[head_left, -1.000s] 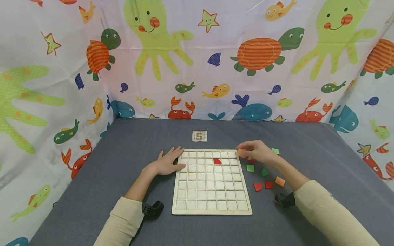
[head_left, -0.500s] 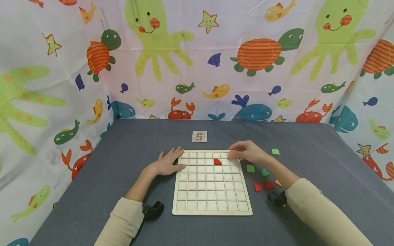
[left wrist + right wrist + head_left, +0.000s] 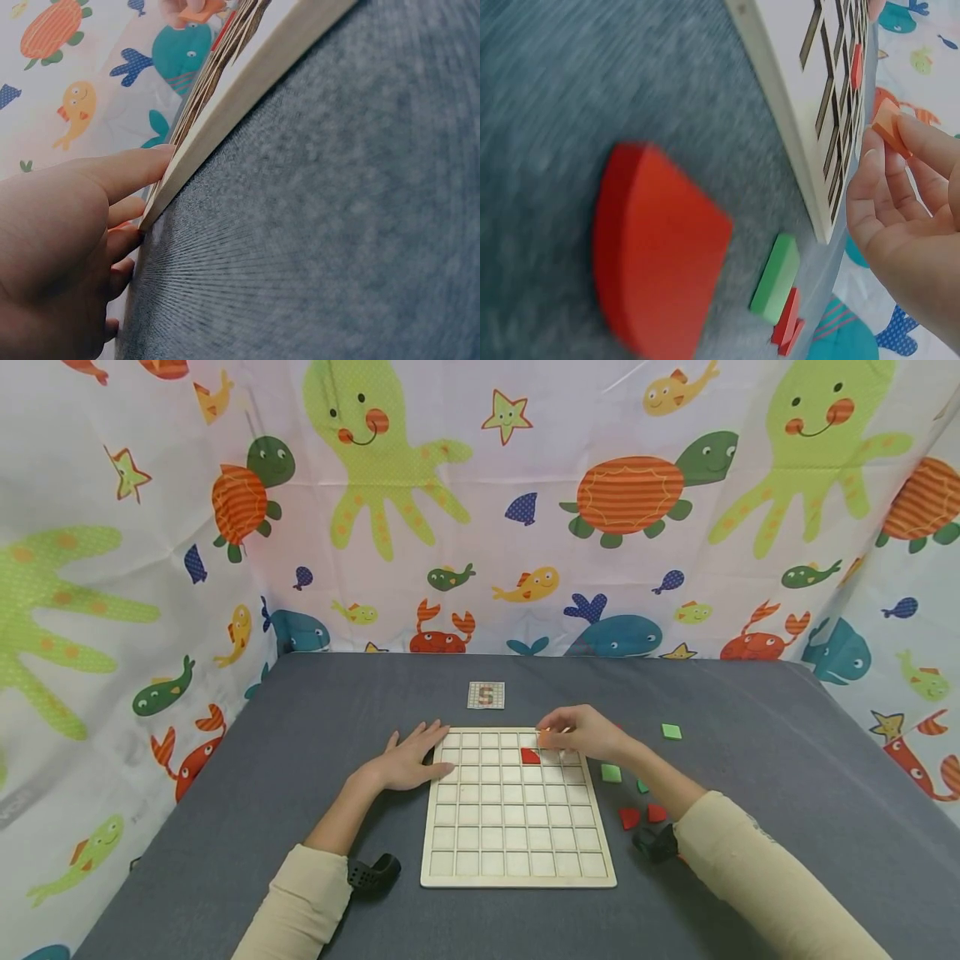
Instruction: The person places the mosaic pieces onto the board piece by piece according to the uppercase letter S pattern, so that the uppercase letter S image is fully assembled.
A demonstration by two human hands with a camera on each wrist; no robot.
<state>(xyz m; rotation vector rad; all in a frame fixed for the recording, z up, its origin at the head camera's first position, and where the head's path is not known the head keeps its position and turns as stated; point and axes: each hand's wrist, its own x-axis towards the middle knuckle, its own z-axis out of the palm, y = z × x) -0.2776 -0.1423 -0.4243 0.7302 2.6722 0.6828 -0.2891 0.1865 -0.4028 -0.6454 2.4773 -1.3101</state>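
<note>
Two beige sleeves (image 3: 292, 897) are seen nearest. Between them a pale, wood-like board (image 3: 517, 882) is laid flat on grey cloth (image 3: 375, 935), divided into square cells by thin strips. It looks stiff and fairly light, best held by its outer rim. Beside its right edge, red pieces (image 3: 630, 818) and a green square (image 3: 611, 773) are scattered. At the left edge the left hand (image 3: 408, 764) is laid with fingers spread, the rim touched by the thumb. Farther on, a rounded red piece (image 3: 530, 756) is seated in the second row from the far edge. Just beyond it and to its right, an orange piece (image 3: 889, 126) is pinched in the fingertips of the right hand (image 3: 588, 733), held over the far rows, seemingly off the board; the cell beneath is hidden. It is plain, flat-faced and thick-edged; its full outline, partly covered, cannot be told. It should prove light, rigid and perhaps slightly slick, best taken by opposite edges. Farthest off, a small gridded card (image 3: 486, 695) is backed by a curtain (image 3: 480, 485) printed with sea animals.
</note>
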